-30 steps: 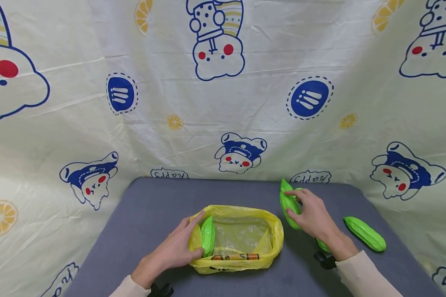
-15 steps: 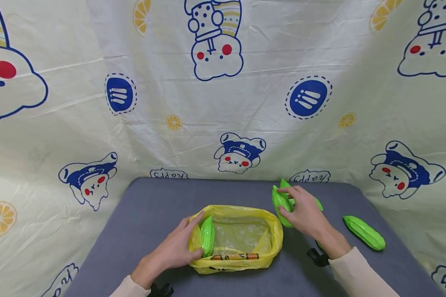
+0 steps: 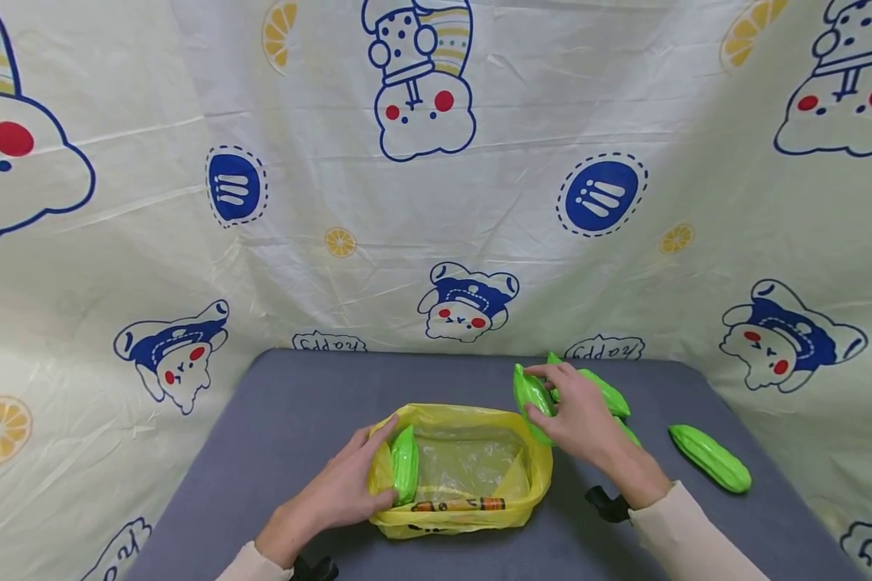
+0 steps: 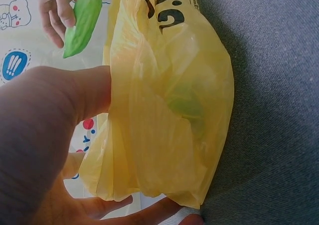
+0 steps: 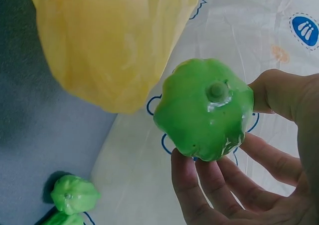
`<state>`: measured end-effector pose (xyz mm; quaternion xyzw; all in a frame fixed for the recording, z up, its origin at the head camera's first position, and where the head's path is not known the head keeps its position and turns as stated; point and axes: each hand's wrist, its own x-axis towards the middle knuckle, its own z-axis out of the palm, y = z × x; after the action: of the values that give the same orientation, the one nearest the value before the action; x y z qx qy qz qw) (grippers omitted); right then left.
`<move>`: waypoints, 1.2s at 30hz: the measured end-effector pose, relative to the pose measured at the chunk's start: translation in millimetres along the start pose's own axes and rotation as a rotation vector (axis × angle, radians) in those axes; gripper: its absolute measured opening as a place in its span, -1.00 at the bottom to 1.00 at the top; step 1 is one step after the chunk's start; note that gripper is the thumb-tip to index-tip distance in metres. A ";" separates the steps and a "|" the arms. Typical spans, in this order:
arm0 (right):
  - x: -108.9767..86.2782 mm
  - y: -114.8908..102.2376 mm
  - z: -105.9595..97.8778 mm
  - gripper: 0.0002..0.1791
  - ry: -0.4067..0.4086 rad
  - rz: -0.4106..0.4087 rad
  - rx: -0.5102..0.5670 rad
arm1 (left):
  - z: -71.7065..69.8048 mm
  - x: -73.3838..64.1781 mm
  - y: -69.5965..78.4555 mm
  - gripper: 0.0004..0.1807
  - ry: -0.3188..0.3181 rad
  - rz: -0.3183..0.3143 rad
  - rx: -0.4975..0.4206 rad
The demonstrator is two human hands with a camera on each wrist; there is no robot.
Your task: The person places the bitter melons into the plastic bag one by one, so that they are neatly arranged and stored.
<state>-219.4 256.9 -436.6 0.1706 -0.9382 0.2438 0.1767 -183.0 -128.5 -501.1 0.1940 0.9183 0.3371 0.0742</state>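
A yellow plastic bag (image 3: 480,523) stands open on the table, its rim folded back. My left hand (image 3: 343,486) holds the bag by its left side, thumb at the near corner and fingers spread along the far edge. Inside the bag, against that side, leans a ridged green gourd (image 3: 404,466); in the left wrist view it shows faintly through the plastic. My right hand (image 3: 580,413) grips another ridged green gourd (image 5: 202,112) between thumb and fingers. In the head view this gourd tilts beside the bag's far right corner, its lower end overlapping the rim.
Behind and under my right hand lie several more green gourds (image 3: 612,394). One gourd (image 3: 710,458) lies apart near the right table edge. The grey table (image 3: 312,387) ends at a hanging printed curtain (image 3: 465,218).
My right hand has moved left toward the bag, carrying its gourd away from the other gourds, which now show more. My left hand and the bag have stayed in place.
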 end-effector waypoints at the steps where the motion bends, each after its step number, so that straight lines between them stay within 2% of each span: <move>1: -0.4 -1.2 0.9 -0.44 -0.002 0.000 0.003 | 0.3 -0.4 0.0 0.23 -0.001 -0.002 -0.002; 12: -2.7 -13.8 6.4 -0.43 -0.047 0.002 0.034 | 0.5 -0.4 0.0 0.24 0.001 0.015 0.006; 19: -2.7 -19.5 12.0 -0.46 -0.044 -0.036 0.032 | 0.7 0.6 -0.1 0.22 0.020 0.039 0.019; 36: -3.1 -32.4 25.0 -0.47 -0.084 -0.041 0.046 | 0.4 0.3 0.1 0.23 0.012 0.023 0.019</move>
<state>-209.6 218.1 -445.5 0.2041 -0.9352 0.2544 0.1381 -183.1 -128.1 -501.3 0.2031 0.9195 0.3306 0.0630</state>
